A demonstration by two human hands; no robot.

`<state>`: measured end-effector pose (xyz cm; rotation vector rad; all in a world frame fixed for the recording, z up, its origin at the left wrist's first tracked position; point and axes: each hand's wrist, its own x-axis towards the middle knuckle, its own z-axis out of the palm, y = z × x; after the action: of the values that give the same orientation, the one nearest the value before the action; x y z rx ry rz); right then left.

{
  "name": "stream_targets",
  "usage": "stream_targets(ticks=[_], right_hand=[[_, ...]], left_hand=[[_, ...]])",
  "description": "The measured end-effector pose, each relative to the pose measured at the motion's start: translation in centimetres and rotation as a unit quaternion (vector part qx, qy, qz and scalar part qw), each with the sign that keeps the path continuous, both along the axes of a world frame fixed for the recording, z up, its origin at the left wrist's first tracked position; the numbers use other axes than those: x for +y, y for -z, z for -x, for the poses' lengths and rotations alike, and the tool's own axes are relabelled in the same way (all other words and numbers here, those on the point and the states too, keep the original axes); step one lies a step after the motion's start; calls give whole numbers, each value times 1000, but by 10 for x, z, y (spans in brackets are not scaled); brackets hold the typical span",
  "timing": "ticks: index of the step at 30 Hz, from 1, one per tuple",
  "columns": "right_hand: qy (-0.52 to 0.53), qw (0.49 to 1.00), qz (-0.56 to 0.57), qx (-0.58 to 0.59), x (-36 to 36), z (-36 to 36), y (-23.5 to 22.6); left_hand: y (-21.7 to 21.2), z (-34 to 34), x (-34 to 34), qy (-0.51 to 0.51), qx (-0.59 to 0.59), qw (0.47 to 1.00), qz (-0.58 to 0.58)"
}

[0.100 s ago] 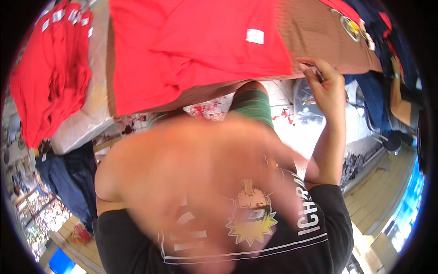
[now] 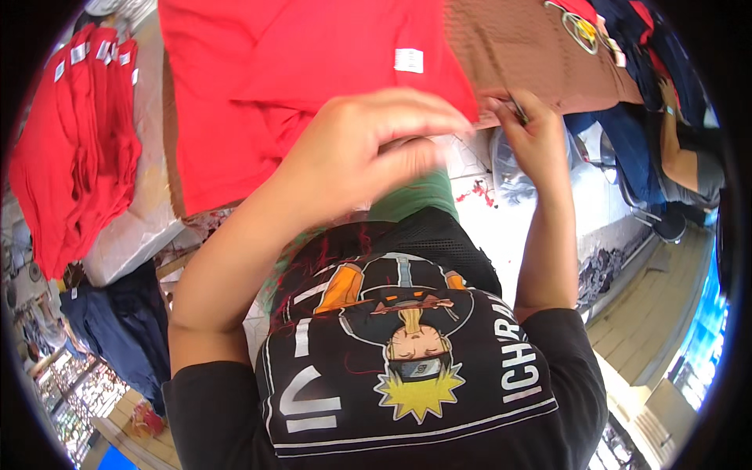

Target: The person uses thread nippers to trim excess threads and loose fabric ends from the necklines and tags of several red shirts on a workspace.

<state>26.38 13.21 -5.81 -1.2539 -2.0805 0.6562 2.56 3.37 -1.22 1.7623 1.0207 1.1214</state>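
A red garment (image 2: 313,63) with a white label (image 2: 409,60) lies spread over the far table, its near edge hanging toward me. My left hand (image 2: 392,137) is raised over that near edge, somewhat blurred, with the fingers stretched out, thumb apart and nothing visible in them. At the garment's right corner, my right hand (image 2: 536,133) is closed around a small dark metal tool (image 2: 517,108), which looks like thread snips; the fingers mostly hide it. Whether the right fingertips also touch the red cloth I cannot tell.
Brown cloth (image 2: 533,59) covers the table. Several red garments (image 2: 78,157) with white tags hang over its left end, dark blue clothing (image 2: 117,329) below them. A yellow-and-white looped item (image 2: 582,33) lies far right. Another person's arm (image 2: 675,145) shows at right. Red scraps (image 2: 482,192) litter the floor.
My left hand has moved from close in front of my chest, where it was a large blur, outward to the garment's near edge. My right hand stays at the corner; the view has shifted slightly.
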Motion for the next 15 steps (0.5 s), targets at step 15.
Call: stream_targets(ticks=[15], right_hand=[[34, 994, 88, 46, -6, 18, 38]], left_hand=[[88, -17, 23, -152, 95, 983, -28]])
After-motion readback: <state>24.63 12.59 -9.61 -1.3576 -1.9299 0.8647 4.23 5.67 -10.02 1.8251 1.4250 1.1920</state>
